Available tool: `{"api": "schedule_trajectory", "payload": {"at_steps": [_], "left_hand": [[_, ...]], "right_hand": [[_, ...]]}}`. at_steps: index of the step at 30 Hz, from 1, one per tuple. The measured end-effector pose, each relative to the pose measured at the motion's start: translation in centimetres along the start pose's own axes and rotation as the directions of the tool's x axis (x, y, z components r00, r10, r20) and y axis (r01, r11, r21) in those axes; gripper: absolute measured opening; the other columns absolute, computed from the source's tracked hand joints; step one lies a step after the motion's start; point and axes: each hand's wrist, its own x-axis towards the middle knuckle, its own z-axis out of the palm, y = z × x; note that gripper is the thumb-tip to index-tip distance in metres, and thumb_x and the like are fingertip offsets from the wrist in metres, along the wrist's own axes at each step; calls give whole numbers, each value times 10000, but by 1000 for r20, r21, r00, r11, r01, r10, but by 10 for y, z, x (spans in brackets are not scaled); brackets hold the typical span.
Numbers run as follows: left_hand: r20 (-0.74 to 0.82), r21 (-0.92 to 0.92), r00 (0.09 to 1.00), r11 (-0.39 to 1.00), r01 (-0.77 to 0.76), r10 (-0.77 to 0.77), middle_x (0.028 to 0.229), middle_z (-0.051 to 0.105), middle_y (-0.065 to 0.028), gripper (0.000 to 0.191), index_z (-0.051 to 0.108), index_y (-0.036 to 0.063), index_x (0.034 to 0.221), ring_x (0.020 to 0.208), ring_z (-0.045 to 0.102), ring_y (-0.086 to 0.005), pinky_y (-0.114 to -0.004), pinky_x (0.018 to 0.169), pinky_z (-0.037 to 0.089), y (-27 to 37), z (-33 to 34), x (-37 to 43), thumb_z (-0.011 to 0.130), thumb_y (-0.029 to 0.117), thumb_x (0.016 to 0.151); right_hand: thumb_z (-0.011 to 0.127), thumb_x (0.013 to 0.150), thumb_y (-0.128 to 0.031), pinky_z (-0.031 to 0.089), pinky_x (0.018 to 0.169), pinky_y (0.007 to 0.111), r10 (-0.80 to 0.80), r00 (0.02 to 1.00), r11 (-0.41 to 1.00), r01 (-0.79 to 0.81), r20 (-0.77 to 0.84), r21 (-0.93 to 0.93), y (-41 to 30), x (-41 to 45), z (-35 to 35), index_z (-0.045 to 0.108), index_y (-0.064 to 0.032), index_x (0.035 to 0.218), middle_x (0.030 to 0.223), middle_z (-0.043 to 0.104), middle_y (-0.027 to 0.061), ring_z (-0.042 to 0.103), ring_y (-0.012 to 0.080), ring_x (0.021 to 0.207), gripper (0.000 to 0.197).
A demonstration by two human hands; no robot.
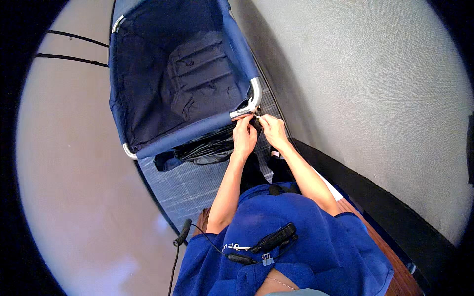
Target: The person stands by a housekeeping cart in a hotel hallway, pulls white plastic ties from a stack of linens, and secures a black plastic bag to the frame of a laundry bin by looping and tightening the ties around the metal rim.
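Observation:
Before me is a cart with a dark navy fabric liner (148,85), its blue fabric-sleeved rim (185,131) joined by bare chrome tube corners. A white tie (253,105) wraps around the near right chrome corner (255,90). My right hand (273,129) pinches a white end of that tie just below the tube. Beside it, my left hand (244,140) has its fingertips bent up against the tube's underside; what lies between them is hidden. Crumpled black plastic sheeting (211,146) hangs under the near rim and reaches behind my hands.
Blue-grey patterned carpet (177,188) lies below the cart. A pale glossy panel (81,166) stands on the left, a grey textured partition (377,92) on the right. A brown wood-grain surface (396,262) is at my side. A coiled black cable (182,233) hangs by my clothing.

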Motion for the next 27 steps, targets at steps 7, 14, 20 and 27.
{"api": "schedule_trajectory", "payload": {"at_steps": [7,14,20,27], "left_hand": [[-22,-95,998,994,-61,59,983,605,-198,421,555,-8,1089,850,606,-338,-394,780,482,-5,-1,-1,451,-128,700],[-53,-45,996,996,-74,71,1031,602,-162,397,565,-1,1112,787,626,-267,-321,704,494,1,0,-5,566,-67,720],[-110,133,994,990,41,-27,1065,593,-163,414,589,53,1112,867,609,-319,-356,732,494,8,9,-3,674,45,707],[-132,129,918,925,-358,373,1093,595,-153,356,598,-26,1006,885,632,-299,-342,773,510,-6,12,-3,736,73,693]], "right_hand": [[552,846,-132,398,490,287,289,944,933,-316,162,175,27,-98,-30,632,-2,785,568,548,68,525,129,525,164],[565,898,-195,291,411,184,433,798,737,-581,418,346,25,-97,-57,637,-10,848,641,570,-8,407,24,459,205],[559,879,-197,439,538,274,197,917,965,-243,348,95,-5,-87,-53,637,6,837,644,601,63,559,114,574,222],[543,875,-196,440,541,286,129,877,968,-212,463,133,-31,-73,-52,630,2,833,627,601,80,575,140,570,220]]}}
